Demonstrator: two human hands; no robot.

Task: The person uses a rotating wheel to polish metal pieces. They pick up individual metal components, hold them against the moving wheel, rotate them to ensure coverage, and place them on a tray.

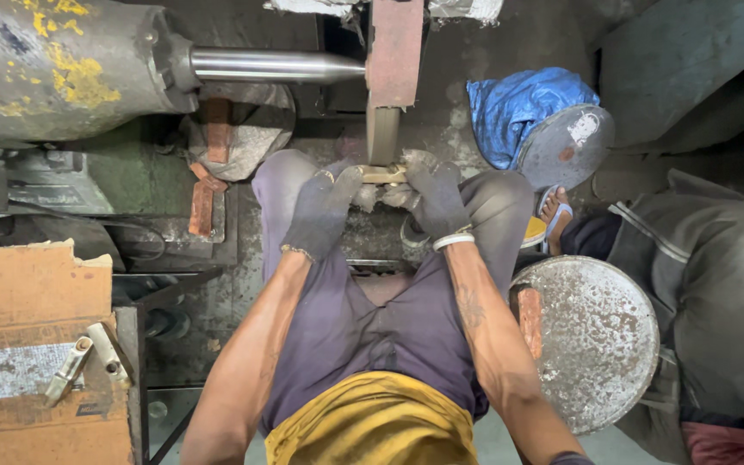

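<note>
- Gloved hands, both closed on one small brass piece (383, 175): left hand (320, 213) grips its left end, right hand (437, 202) its right end, above the knees.
- Brass piece touches the lower end of an upright belt (382, 133).
- Steel shaft (269, 65) juts from a yellow-flecked motor housing (53, 65), just left of the belt.
- Round metal stool (596, 340) stands right of the right forearm; blue cloth (518, 108) lies beyond.
- Cardboard (32, 344) with metal fittings (88, 357) lies far left.

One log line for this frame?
left hand: grips small brass-coloured metal piece | right hand: grips same | piece: against vertical grey belt
</note>
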